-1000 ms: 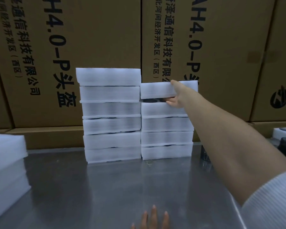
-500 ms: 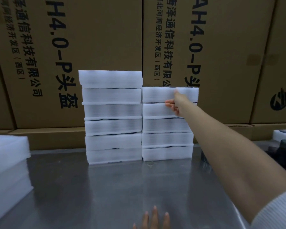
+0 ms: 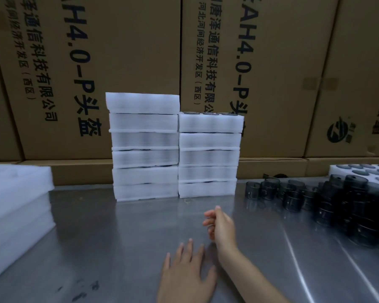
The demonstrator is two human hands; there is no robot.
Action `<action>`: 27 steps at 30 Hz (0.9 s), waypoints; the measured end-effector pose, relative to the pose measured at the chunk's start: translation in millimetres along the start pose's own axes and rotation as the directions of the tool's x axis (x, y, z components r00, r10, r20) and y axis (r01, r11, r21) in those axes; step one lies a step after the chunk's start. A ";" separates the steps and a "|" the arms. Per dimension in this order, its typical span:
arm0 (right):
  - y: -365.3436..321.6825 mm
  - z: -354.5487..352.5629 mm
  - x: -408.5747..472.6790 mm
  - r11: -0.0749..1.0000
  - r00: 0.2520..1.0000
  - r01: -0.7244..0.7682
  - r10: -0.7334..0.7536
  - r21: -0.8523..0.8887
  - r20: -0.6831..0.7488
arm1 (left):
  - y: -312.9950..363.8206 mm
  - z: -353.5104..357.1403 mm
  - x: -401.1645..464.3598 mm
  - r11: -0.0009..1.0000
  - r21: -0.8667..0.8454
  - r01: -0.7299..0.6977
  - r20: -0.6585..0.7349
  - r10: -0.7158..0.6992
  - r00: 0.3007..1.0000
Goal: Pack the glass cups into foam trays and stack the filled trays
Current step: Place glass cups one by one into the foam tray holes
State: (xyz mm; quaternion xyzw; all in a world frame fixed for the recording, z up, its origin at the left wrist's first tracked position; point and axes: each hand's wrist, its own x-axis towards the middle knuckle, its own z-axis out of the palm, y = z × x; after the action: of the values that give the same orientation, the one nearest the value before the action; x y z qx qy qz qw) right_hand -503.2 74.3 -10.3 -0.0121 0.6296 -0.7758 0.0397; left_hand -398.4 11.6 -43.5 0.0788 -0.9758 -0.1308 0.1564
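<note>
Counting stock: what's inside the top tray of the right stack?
Three dark cup rims show along the top tray's upper edge; the foam wall hides the cup bodies and any rows behind.

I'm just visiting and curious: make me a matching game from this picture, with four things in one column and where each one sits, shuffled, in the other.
Things:
1. taller tray stack
2. shorter tray stack
3. dark glass cups
4. empty foam trays

Places:
A. heaped on the table's right side
B. piled at the table's left edge
C. centre back, right of its neighbour, cup rims showing on top
D. centre back, left of its neighbour, plain foam on top

Pairs: 1-D, 2-C, 3-A, 4-B
</note>
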 end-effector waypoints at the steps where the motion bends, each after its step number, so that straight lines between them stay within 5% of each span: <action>1: 4.3 -4.5 -16.5 0.998 0.999 0.048 -0.047 -0.032 0.021 | 0.3 -0.5 -1.7 0.999 -0.006 0.040 0.066 -0.040 0.997; 4: 16.1 -18.0 -63.9 0.953 0.978 0.202 -0.182 -0.227 0.105 | 4.9 -7.6 -11.3 1.000 0.028 0.005 0.039 -0.006 0.999; 12: 17.6 -51.7 -142.4 0.730 0.938 0.346 -0.262 -0.589 0.227 | 28.8 -27.3 -86.5 0.998 0.023 -0.064 -0.051 0.065 0.997; 17: 16.7 -71.5 -193.2 0.551 0.896 0.441 -0.228 -0.708 0.381 | 12.1 -57.3 -158.2 0.925 -0.031 -0.379 -0.037 0.378 0.925; 21: 16.0 -79.1 -220.6 0.413 0.820 0.572 -0.247 -0.709 0.517 | -41.1 -103.2 -173.1 0.795 0.265 -0.546 -0.052 0.577 0.815; 23: 12.1 -80.3 -225.8 0.445 0.827 0.556 -0.219 -0.702 0.517 | -73.6 -131.9 -159.1 0.769 0.484 -0.418 -0.114 0.529 0.841; 25: 9.6 -80.1 -227.2 0.463 0.841 0.532 -0.192 -0.709 0.505 | -107.7 -167.5 -138.1 0.798 0.599 -0.072 -0.231 0.258 0.938; 27: 8.3 -79.8 -227.3 0.482 0.854 0.508 -0.173 -0.714 0.490 | -147.0 -201.4 -121.9 0.785 0.550 0.284 -0.358 -0.085 0.930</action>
State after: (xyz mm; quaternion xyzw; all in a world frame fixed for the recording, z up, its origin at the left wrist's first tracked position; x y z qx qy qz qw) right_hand -281.8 167.9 -27.9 -0.2949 0.8829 -0.3650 -0.0164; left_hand -201.7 -151.2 65.3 0.2398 -0.9169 0.1797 0.2634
